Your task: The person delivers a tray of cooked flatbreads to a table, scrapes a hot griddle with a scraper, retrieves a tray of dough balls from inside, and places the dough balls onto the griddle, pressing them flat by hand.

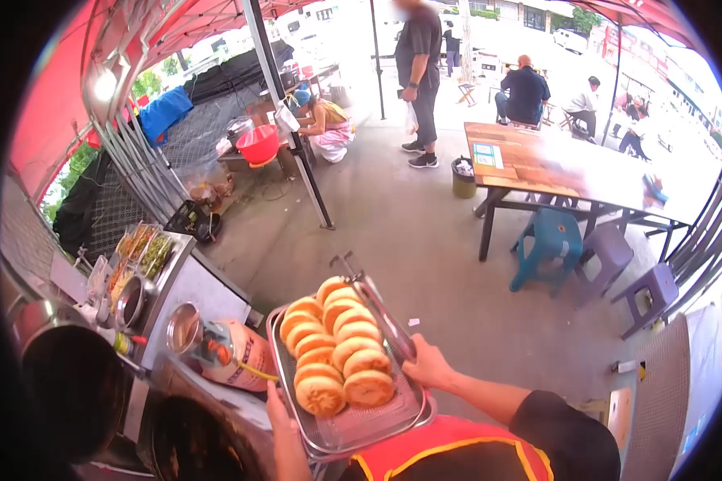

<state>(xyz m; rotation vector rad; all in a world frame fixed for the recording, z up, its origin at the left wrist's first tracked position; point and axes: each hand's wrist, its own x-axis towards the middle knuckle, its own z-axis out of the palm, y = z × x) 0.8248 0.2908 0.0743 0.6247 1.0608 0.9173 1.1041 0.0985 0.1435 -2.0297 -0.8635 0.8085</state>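
Observation:
My left hand [283,414] holds the left edge of a metal tray [337,433]. Two rows of round golden-brown breads [341,345] stand on the tray, leaning on one another, and its near end shows bare mesh. At the tray's right side, my right hand [428,365] is closed round the dark handle of metal tongs [381,305], which lie along that edge. Some of the fingers of both hands are hidden by the tray and the handle.
On the left are a counter [196,280] with food pans, a gas cylinder [245,357] and dark round cookers. A tent pole [297,148] rises ahead. A wooden table [529,164] and stools [549,240] stand right. A standing person [419,64] and seated people are farther off.

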